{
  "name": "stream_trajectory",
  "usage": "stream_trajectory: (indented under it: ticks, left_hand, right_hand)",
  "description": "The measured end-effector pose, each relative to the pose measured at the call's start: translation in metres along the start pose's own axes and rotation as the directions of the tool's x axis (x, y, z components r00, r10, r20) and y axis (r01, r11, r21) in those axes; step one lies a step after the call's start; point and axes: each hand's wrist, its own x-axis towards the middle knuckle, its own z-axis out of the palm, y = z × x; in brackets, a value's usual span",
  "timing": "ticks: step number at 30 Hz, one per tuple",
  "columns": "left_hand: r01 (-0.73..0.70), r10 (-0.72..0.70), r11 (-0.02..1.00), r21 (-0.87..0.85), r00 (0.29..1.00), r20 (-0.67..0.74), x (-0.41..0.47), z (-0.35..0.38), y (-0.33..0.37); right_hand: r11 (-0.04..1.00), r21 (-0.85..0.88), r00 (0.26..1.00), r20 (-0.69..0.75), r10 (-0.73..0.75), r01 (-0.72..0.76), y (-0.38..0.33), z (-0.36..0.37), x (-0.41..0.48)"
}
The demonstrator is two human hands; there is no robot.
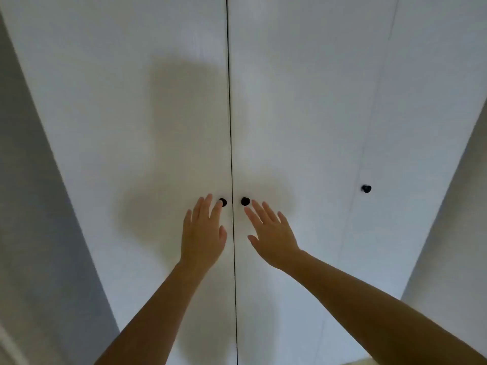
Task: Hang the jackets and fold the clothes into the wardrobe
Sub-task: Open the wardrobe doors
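**Fingers spread and empty, just short of the two middle knobs**

The fingers (204, 206) of the left hand (203, 233) are spread flat and hold nothing; the forefinger tip overlaps the lower edge of the left knob (223, 202), though whether it touches cannot be told. The right hand (272, 233) is likewise splayed and empty, its forefinger tip just below and beside the right knob (245, 201), seemingly apart from it.

The wardrobe (131, 114) fills the view, its white doors shut. The two black knobs sit close on either side of the dark vertical seam (229, 101) where the middle doors meet. Each knob lies up and inward from its own hand's fingertips, toward the seam. The left hand looks slightly nearer its knob. A third knob (366, 188) sits well apart to the right, beside a fainter seam.

No jackets or clothes are in view, so the task seems at its opening step: getting the doors open. That likely calls for each hand to travel a little up and inward, close on its knob, then pull outward and away from the seam.
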Motion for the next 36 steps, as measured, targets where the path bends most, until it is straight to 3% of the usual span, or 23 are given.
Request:
stream_trajectory:
  ticks: [6, 15, 25, 29, 32, 34, 36]
  left_hand:
    - [0.008, -0.004, 0.986, -0.165, 1.000, 0.021, 0.031, 0.036, -0.008]
    - [0.029, -0.033, 0.962, -0.271, 0.999, -0.010, 0.052, 0.052, -0.008]
    - [0.148, -0.162, 0.905, -0.399, 0.987, -0.001, 0.061, 0.049, 0.003]
    - [0.147, -0.174, 0.883, -0.445, 0.985, -0.020, 0.047, 0.040, 0.005]
    - [0.108, -0.171, 0.865, -0.490, 0.982, -0.084, 0.024, 0.032, 0.006]
    - [0.088, -0.176, 0.857, -0.508, 0.976, -0.126, 0.007, 0.026, 0.004]
    - [0.072, -0.181, 0.861, -0.504, 0.969, -0.171, -0.008, 0.019, 0.002]
  right_hand:
    - [1.000, -0.027, 0.999, 0.046, -0.001, 0.003, 0.007, 0.023, 0.040]
    - [0.998, -0.007, 0.998, 0.006, -0.070, 0.070, 0.009, 0.038, 0.051]
    - [0.976, 0.181, 0.992, -0.042, -0.119, 0.125, 0.016, 0.038, 0.051]
    - [0.869, 0.494, 0.999, -0.043, 0.000, 0.021, 0.011, 0.037, 0.045]
    - [0.644, 0.753, 0.990, 0.120, 0.068, -0.136, -0.002, 0.033, 0.043]
    - [0.532, 0.823, 0.976, 0.215, 0.033, -0.199, -0.015, 0.030, 0.042]
    - [0.543, 0.813, 0.968, 0.249, 0.001, -0.210, -0.026, 0.027, 0.038]
